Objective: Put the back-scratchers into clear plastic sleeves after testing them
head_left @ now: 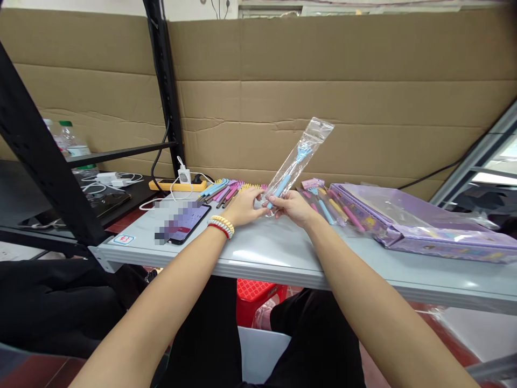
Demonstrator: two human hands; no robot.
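My right hand (297,207) grips the lower part of a clear plastic bag (317,132) between thumb and fingers. Inside the bag lies a light-blue back scratcher (284,185), its clawed head toward the zip-style top, tilted up to the right. My left hand (244,207), with beaded bracelets at the wrist, pinches the bag's bottom end; its fingertips are partly hidden. Behind my left hand lies a pile of loose back scratchers (222,189) in blue, purple, pink and yellow. Several bagged back scratchers (327,207) rest to the right of my right hand.
A purple box (404,215) with plastic on it sits at the table's right. On the left are a phone (189,223), a yellow power strip (194,186) and white cables. A black shelf post (163,81) and cardboard (323,70) bound the grey table (274,261).
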